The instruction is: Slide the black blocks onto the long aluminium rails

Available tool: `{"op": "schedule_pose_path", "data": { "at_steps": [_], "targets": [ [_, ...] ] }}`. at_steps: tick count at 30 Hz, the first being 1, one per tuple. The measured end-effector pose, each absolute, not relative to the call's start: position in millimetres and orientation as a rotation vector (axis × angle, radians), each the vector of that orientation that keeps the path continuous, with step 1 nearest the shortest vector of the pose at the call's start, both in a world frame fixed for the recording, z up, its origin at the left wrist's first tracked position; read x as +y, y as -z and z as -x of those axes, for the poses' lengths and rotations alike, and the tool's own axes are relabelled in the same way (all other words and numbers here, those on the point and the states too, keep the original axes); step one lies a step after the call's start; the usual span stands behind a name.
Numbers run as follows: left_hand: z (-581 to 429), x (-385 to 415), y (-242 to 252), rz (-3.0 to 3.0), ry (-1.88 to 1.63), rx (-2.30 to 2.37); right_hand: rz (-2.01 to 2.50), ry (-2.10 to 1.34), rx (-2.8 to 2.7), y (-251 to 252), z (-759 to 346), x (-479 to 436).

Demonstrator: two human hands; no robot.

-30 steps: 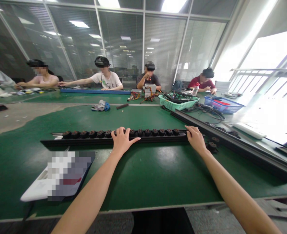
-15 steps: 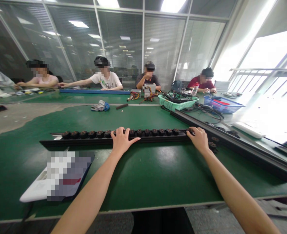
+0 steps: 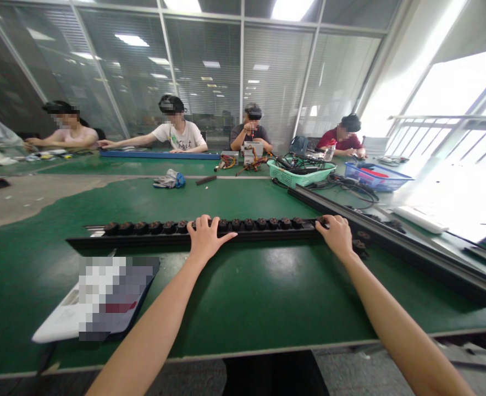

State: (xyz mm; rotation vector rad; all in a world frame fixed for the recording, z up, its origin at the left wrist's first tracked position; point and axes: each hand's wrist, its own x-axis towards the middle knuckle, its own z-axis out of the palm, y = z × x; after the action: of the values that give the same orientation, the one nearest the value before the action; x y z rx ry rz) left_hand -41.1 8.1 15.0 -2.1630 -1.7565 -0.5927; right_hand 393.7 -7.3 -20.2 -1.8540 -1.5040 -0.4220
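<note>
A long black rail lies across the green table, with a row of several small dark round parts seated along its top. My left hand rests on the rail near its middle, fingers curled over the far edge and thumb stretched out right. My right hand lies over the rail's right end, fingers bent down onto it. A few loose dark round parts sit just right of that hand.
A second long black rail runs diagonally at the right. A white pad with a blurred sheet lies front left. Further back stand a green basket, a blue basket, cables and gloves. Several people sit at the far side.
My right hand has slid a little right, from the rail's top near its end to over the very end. The left hand has stayed put.
</note>
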Motion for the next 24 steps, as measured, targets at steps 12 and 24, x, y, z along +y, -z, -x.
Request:
{"op": "schedule_pose_path", "data": {
  "at_steps": [12, 24],
  "targets": [
    [41.0, 7.6, -14.6, 2.156, 0.580, -1.768, 1.961, 0.385, -1.466, 15.8, -393.5, -9.1],
    [41.5, 7.7, -14.6, 2.169, 0.600, -1.768, 2.007, 0.362, -1.417, 10.5, -394.5, -13.2]
  ]
}}
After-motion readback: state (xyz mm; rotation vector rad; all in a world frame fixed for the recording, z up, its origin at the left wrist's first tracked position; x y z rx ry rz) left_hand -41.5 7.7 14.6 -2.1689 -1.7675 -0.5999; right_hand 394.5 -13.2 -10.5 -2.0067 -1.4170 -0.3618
